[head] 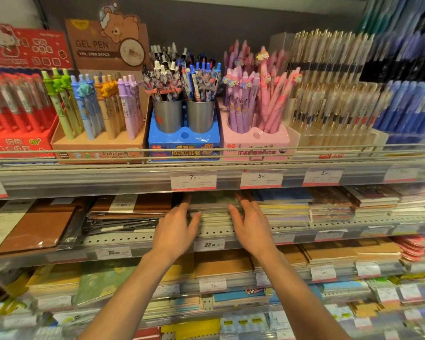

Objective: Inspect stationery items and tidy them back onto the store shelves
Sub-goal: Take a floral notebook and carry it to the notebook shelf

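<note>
While both arms reach under the pen shelf (206, 165), the left hand (176, 229) and right hand (249, 227) bracket a wrapped notebook stack (214, 214) on the second shelf (157, 238). Left grip: fingers spread, thumb against the stack's left front corner. Right grip: fingers spread and extended along its right edge; fingertips blurred, so contact there is unclear. Neither hand pinches anything. Judgement: placing the hands on opposite sides suits squaring the pile or sliding it back between the brown notebooks (130, 207) at left and the blue-topped stack (284, 207) at right. A price tag (209, 245) sits on the rail just below. Pen boxes above look orderly.
</note>
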Demonstrator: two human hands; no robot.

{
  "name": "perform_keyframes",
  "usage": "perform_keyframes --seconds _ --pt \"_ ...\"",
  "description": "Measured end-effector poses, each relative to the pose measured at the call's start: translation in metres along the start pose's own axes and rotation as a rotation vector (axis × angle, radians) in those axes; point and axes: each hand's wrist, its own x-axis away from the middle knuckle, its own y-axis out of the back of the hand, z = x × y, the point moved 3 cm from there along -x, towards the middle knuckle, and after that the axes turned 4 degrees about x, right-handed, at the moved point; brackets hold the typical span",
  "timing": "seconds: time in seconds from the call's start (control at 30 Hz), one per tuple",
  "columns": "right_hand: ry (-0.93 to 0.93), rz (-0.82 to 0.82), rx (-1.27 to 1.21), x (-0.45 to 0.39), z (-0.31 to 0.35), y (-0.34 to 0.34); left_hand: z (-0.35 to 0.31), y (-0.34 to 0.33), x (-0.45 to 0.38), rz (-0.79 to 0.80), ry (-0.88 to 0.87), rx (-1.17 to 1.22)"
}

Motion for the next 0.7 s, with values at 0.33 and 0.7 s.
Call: perform_keyframes --seconds 0.33,0.7 --pt "-0.096 -0.078 -0.334 0.062 -0.012 -0.005 0.01 0.005 0.058 -0.129 -0.013 0.396" --pt "-0.383 0.289 -0.303 0.141 -0.039 -0.108 0.096 -0.023 0.14 0.018 0.411 0.501"
